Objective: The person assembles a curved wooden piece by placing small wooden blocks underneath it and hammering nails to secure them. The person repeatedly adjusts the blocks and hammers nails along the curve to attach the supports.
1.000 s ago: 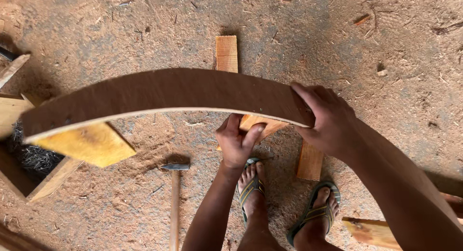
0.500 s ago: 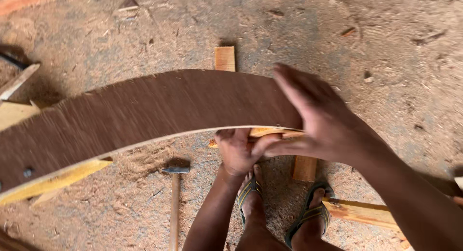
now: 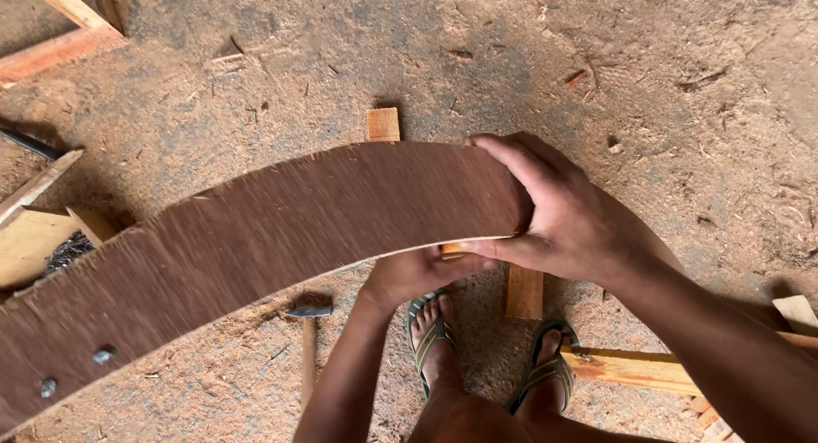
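Right hand (image 3: 558,217) clamps the near end of a long, curved strip of brown plywood (image 3: 281,238): fingers spread flat over the top face, thumb hooked under the lower edge, grip closed on the sheet. Left hand (image 3: 417,273) sits under the same end, mostly hidden by the strip; knuckles and wrist show, fingers curled around something beneath, but whether it grasps the strip or the pale wooden block (image 3: 449,250) that peeks out at the edge cannot be told. The strip arcs from the hands toward the lower left edge of the view, held above the floor, its upper edge ragged with splinters; two nail heads (image 3: 103,354) show near its far end. Directly below the hands, two feet in green-striped sandals (image 3: 434,341) stand on the sawdust-covered floor (image 3: 665,94). A short upright wood slat (image 3: 524,291) lies just beside the right foot, and a second slat (image 3: 383,124) shows past the strip's upper edge. A hammer (image 3: 308,341) lies on the floor left of the feet, head toward the strip. A light timber batten (image 3: 635,368) lies at right of the feet. Pale wooden frame pieces (image 3: 34,230) rest at the floor's left edge; more battens (image 3: 64,34) at the upper left corner.
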